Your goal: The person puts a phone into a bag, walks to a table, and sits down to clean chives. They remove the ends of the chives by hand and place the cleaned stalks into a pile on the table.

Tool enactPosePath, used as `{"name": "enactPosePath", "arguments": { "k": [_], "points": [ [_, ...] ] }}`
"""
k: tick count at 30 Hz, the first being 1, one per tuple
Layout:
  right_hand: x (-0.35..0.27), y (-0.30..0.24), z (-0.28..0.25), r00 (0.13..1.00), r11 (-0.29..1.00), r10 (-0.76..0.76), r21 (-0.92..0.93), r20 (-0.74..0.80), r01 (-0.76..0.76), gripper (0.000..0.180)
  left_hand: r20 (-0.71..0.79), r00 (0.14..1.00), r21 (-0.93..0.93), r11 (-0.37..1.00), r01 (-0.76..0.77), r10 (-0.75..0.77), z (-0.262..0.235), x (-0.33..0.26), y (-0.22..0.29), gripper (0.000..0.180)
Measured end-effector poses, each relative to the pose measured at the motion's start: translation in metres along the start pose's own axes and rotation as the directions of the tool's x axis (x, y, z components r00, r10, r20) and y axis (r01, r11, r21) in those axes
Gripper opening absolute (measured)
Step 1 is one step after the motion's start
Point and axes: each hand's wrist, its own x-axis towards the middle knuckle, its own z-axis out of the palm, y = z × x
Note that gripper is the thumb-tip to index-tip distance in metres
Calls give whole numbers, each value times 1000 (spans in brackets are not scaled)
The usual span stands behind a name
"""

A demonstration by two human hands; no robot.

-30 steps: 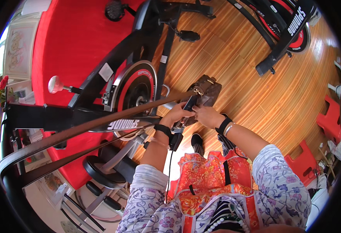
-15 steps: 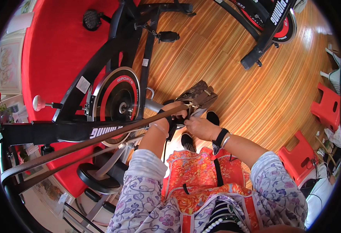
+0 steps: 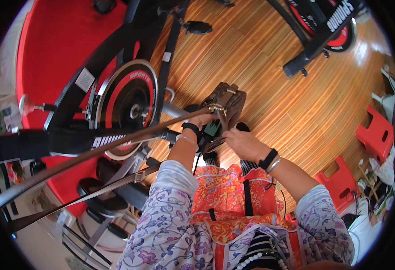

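Observation:
A brown handbag (image 3: 233, 101) with gold-coloured fittings hangs in front of me, its mouth drawn apart on the near side. My right hand (image 3: 247, 144) pinches the edge of that mouth between thumb and fingers. At the opening's left side is my left hand (image 3: 201, 120), its fingertips hidden by the bag and the strap. Beside those fingers shows a dark green thing (image 3: 212, 128), too small to name. The long brown strap (image 3: 103, 146) stretches from the bag to the far left, passing in front of the exercise bike.
A black exercise bike (image 3: 130, 108) with a red-ringed flywheel stands close on my left, over red flooring (image 3: 67, 54). Another bike (image 3: 314, 49) is at the far right. Red plastic stools (image 3: 339, 184) stand on the right of the wooden floor (image 3: 269, 108).
The bag's mouth has been pulled wider, and the green thing now shows in it. My right hand has moved right, away from my left. My view has shifted slightly.

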Motion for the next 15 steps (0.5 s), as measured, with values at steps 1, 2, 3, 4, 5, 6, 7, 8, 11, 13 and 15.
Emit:
{"name": "enactPosePath", "arguments": {
  "k": [1, 2, 3, 4, 5, 6, 7, 8, 11, 13, 15],
  "points": [
    [-9, 10, -1, 999, 999, 37, -4, 0, -37, 10, 131, 990, -196, 978, 73, -48, 13, -6, 26, 44],
    [-3, 4, -3, 1000, 1000, 7, 12, 8, -7, 10, 76, 996, -234, 970, 70, -53, 5, -18, 24, 46],
    [5, 0, -5, 1000, 1000, -23, 6, 20, 23, 11, 21, 998, -268, 962, 59, -55, -4, -28, 23, 48],
    [-20, 21, -6, 996, 997, 67, -38, 55, -65, 12, 141, 989, -386, 918, 94, -42, 41, -42, 79, 51],
    [5, -1, -9, 999, 1000, -21, -10, 45, 21, 12, 38, 999, -417, 908, 44, -31, 9, -49, 45, 51],
    [16, -7, -9, 997, 999, -43, -2, 58, 44, 12, -13, 999, -442, 896, 36, -47, -1, -52, 35, 52],
    [23, -11, -9, 996, 999, -51, 3, 71, 51, 12, -49, 997, -461, 887, 31, -61, -7, -55, 29, 53],
    [24, -10, -8, 996, 999, -51, 4, 79, 51, 12, -45, 997, -467, 883, 34, -62, -6, -59, 30, 53],
    [16, -4, -7, 995, 1000, -9, -3, 103, 9, 13, 21, 1000, -518, 855, 20, -10, 7, -79, 54, 55],
    [16, -4, -6, 996, 1000, -10, 10, 88, 9, 14, -34, 998, -510, 858, -70, 61, 10, -92, 61, 59],
    [15, -3, -6, 997, 1000, -3, 11, 76, 2, 14, -106, 992, -421, 901, -108, 70, 16, -102, 73, 60]
  ]
}}
